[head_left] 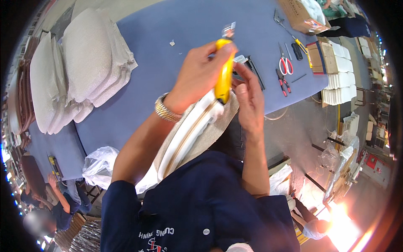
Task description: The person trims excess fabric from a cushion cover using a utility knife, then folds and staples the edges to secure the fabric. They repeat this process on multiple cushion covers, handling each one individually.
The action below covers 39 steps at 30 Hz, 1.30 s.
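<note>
My left hand (205, 69), with a gold-coloured band on its wrist, is closed round a yellow-handled tool (225, 75). The tool's black end points down and a shiny, blurred piece shows at its top. Close to the handle's right side is my right hand (250, 101), fingers bent and apart; whether they touch the tool is hard to tell. Below both hands a curved padded panel (216, 132) leans between my body and the table, grey-beige with a white edge and a thin brown strip (197, 124). Behind the right fingers lies a black, long object (256, 72), partly hidden.
Stacked grey-beige padded panels (88, 54) cover the blue table's (151, 38) left. At right lie red-handled scissors (286, 66), pliers (283, 82) and a yellow-handled tool (308, 54). Beyond are a cardboard box (300, 19) and white stacks (340, 75). A plastic bag (100, 166) sits left; people work nearby.
</note>
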Tool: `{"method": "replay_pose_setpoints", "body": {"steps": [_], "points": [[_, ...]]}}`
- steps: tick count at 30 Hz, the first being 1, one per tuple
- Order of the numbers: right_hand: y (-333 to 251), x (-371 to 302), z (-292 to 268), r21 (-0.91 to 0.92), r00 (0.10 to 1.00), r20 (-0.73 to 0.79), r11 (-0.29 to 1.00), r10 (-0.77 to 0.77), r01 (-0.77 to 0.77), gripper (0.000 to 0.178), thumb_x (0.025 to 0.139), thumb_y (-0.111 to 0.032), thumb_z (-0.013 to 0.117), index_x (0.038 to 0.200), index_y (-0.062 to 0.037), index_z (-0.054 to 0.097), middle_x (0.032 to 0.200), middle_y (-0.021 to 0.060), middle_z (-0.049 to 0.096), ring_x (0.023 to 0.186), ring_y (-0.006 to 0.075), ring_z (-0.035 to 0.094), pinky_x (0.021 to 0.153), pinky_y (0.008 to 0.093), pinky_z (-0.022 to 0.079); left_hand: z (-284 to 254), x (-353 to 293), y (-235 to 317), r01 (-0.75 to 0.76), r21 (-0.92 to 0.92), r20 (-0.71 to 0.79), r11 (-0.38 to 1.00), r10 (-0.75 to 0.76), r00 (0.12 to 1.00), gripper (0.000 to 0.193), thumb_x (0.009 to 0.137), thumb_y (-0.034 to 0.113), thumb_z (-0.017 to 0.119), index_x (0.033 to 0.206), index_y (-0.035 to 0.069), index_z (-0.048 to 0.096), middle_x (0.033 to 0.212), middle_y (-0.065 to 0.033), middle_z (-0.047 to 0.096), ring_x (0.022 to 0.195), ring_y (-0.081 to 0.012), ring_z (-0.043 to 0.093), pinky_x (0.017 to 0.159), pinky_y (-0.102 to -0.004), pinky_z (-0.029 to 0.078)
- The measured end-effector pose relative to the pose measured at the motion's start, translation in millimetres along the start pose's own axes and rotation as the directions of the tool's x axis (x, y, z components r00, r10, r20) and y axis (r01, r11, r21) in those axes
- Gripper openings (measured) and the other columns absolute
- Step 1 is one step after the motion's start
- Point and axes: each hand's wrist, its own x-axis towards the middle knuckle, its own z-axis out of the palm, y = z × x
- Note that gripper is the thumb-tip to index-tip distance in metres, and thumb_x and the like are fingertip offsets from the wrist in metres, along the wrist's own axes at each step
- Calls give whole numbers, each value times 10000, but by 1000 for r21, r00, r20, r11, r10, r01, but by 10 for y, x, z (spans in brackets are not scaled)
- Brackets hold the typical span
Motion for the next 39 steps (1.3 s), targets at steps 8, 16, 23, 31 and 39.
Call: {"method": "replay_pose_setpoints", "body": {"steps": [8,16,23,31,39], "points": [[205,140,-564,-100,953,-269,980,139,-172,418,1073,-194,569,1433,-6,468,907,73,667,658,108,603,585,251,495,221,169,-424,-386,596,27,704,463,886,407,1027,303,618,1268,-25,638,1222,-215,640,1122,-371,626,972,-409,498],[1910,555,-2489,-781,915,-336,609,-225,-137,388,1031,-263,629,1331,-16,614,1017,93,729,832,156,663,748,306,538,-63,-678,-990,-156,635,58,757,154,986,639,988,223,663,1520,-18,405,1399,-272,544,1288,-415,540,1087,-453,432],[-88,44,-634,-548,971,120,829,208,-110,265,921,-264,750,1117,-86,750,973,74,710,845,190,658,781,327,533,-190,-1364,-911,-40,792,66,609,-19,998,867,894,259,768,1583,8,305,1529,-260,432,1387,-410,455,1148,-471,388],[728,-248,-284,-361,989,106,931,107,-62,103,907,-63,756,971,-14,693,795,42,670,716,100,652,660,261,530,-524,-1326,-1061,126,725,40,677,-225,974,863,923,380,745,1602,71,310,1465,-242,522,1312,-403,544,1089,-456,448],[809,-57,-127,-276,994,30,956,108,-95,110,946,-80,736,942,14,679,799,24,691,721,78,642,663,245,518,-764,-1170,-1120,3,706,56,708,-61,997,604,1021,321,602,1571,166,406,1415,-241,555,1217,-409,599,1012,-457,493]]}}
